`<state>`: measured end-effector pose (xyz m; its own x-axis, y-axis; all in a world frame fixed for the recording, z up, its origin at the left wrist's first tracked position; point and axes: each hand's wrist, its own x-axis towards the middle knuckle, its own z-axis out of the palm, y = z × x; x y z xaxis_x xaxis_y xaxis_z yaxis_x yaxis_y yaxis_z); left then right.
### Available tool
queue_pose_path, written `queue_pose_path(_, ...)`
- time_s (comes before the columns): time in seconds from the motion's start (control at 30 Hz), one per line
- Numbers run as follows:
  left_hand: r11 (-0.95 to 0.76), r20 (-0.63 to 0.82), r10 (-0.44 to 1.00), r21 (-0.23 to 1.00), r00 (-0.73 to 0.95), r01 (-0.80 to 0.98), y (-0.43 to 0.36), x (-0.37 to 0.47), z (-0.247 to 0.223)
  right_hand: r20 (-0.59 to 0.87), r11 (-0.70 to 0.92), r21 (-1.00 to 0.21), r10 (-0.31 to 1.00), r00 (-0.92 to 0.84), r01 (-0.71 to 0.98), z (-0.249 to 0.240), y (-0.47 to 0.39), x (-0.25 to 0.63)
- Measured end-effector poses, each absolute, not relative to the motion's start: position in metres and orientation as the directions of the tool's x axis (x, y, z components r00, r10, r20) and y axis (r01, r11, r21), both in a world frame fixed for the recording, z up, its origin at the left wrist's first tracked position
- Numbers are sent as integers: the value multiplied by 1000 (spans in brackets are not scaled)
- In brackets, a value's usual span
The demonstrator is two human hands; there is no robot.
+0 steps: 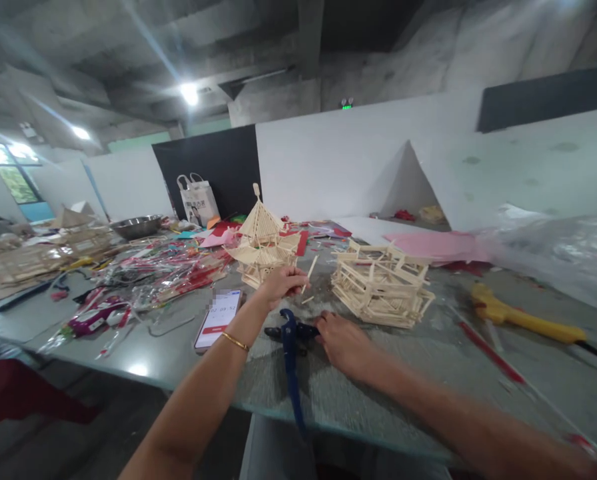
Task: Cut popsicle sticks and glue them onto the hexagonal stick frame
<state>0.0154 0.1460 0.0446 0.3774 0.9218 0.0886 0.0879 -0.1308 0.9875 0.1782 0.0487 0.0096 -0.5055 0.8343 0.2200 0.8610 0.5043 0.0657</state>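
Observation:
My left hand (283,283), with a gold bracelet on its wrist, pinches a thin pale wooden stick (310,272) in front of a pagoda-like stick model (263,233). Fingers closed, my right hand (339,337) rests low over the table at the end of a dark blue tool with a long handle (289,360); whether it grips the tool's dark end is too small to tell. Just behind and right of that hand stands a many-sided open frame of wooden sticks (381,283). Another short stick piece (307,300) lies between the hands.
A phone (219,320) lies left of my left forearm. Plastic-wrapped materials (153,273) cover the table's left side, near a metal bowl (136,227). At the right are a yellow glue gun (528,317), a red rod (493,353) and clear plastic sheeting (568,247).

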Motion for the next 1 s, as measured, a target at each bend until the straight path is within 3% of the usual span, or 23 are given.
queue_pose_path(0.23,-59,138,923,974,360,-220,136,16,50,235,433,127,861,-452,892,28,43,182)
queue_pose_path(0.43,-64,183,919,944,350,-324,130,18,52,146,443,118,878,-457,889,29,30,162)
queue_pose_path(0.67,-118,231,919,934,320,-336,127,20,51,199,437,50,877,-437,898,17,34,158)
queue_pose_path(0.83,-225,272,920,956,283,-190,122,27,50,239,461,38,857,-456,886,11,26,154)
queue_pose_path(1.0,-447,349,845,876,405,178,128,54,92,189,483,-22,862,-471,876,12,22,156)
